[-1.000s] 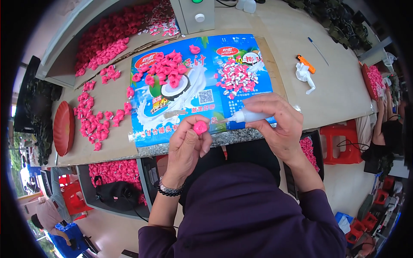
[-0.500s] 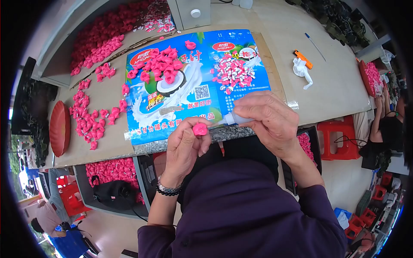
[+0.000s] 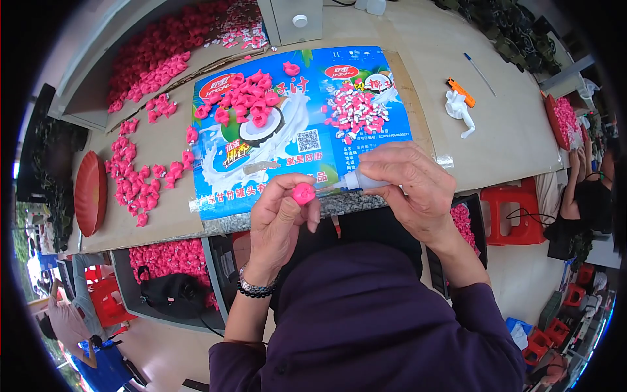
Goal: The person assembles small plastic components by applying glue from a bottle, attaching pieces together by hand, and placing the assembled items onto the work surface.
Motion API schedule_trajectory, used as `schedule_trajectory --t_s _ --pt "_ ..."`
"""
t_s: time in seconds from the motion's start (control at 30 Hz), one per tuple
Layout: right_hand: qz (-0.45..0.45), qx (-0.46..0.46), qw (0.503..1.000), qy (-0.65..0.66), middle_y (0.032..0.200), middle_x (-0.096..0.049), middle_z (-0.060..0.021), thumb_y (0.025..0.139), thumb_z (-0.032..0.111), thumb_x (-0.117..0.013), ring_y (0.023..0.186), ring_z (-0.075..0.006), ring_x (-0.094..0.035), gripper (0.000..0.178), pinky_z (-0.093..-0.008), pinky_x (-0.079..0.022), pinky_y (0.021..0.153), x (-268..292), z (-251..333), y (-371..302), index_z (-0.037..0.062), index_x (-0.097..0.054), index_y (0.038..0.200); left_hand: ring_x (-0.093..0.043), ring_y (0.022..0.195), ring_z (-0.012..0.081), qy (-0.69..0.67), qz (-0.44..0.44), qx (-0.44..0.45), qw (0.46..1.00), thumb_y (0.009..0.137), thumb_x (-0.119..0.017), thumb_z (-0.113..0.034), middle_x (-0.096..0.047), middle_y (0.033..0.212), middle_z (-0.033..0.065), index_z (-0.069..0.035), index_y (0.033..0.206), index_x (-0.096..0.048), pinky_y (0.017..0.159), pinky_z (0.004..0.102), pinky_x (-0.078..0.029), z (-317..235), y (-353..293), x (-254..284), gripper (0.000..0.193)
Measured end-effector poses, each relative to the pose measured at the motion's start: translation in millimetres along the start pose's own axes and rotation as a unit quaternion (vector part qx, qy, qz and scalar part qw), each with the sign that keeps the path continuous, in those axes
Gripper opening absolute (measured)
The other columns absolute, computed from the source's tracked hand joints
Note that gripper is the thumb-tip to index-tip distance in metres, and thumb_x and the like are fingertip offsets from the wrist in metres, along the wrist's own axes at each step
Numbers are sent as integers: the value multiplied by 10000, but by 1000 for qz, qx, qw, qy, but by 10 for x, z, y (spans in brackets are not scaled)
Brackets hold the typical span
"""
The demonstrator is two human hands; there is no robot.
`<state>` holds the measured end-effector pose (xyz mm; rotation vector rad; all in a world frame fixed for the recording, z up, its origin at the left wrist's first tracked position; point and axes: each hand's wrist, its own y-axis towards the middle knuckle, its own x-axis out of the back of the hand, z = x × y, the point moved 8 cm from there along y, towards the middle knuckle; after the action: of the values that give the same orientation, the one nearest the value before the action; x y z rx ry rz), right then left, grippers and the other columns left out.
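My left hand (image 3: 282, 215) pinches a small round pink plastic piece (image 3: 304, 194) above the table's front edge. In my right hand (image 3: 415, 186) is a small translucent squeeze bottle (image 3: 358, 180), tilted so its thin nozzle points left at the pink piece. Whether the tip touches the piece, I cannot tell. Beyond my hands, a blue printed cardboard sheet (image 3: 261, 171) covers the table. On it rest a heap of pink pieces (image 3: 251, 95) at the left and a pile of smaller pink-and-white bits (image 3: 356, 111) at the right.
More pink pieces (image 3: 140, 176) lie loose beside a red dish (image 3: 91, 195) at the left. To the right are an orange tool (image 3: 462, 93), a crumpled white scrap (image 3: 459, 112) and a pen (image 3: 480, 73). A bin of pink parts (image 3: 173, 261) sits below the table.
Both hands keep almost the same place and the same hold. The pink piece has turned slightly between my left fingers. At the far left, a person has shifted posture.
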<state>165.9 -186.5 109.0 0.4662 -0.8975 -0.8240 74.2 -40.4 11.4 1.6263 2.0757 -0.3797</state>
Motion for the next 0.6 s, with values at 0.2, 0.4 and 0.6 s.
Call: schedule_trajectory --t_s 0.2,0.4,0.6 --pt "-20 12 1000 -12 907 -677 -98 611 -116 -736 867 -266 -671 363 -341 -551 730 35 2 -10 1 -666 947 -635 854 179 -9 -64 -41 997 843 -710 -37 -593 1048 121 6 1110 -511 773 298 -543 -64 18 72 336" --pt "-15 8 1000 -11 907 -674 -99 609 -126 -733 862 -268 -671 367 -341 -552 721 9 6 -30 0 -664 947 -642 886 188 8 -49 -69 996 787 -733 48 -585 1084 126 -8 1051 -504 812 301 -546 -90 25 47 354" --pt "-15 0 1000 -8 910 -674 -102 612 -121 -737 863 -272 -670 369 -344 -551 728 -10 -15 -52 4 -671 953 -629 858 187 25 -76 -71 994 741 -764 43 -602 1003 125 -25 985 -491 791 322 -552 -112 17 37 373"
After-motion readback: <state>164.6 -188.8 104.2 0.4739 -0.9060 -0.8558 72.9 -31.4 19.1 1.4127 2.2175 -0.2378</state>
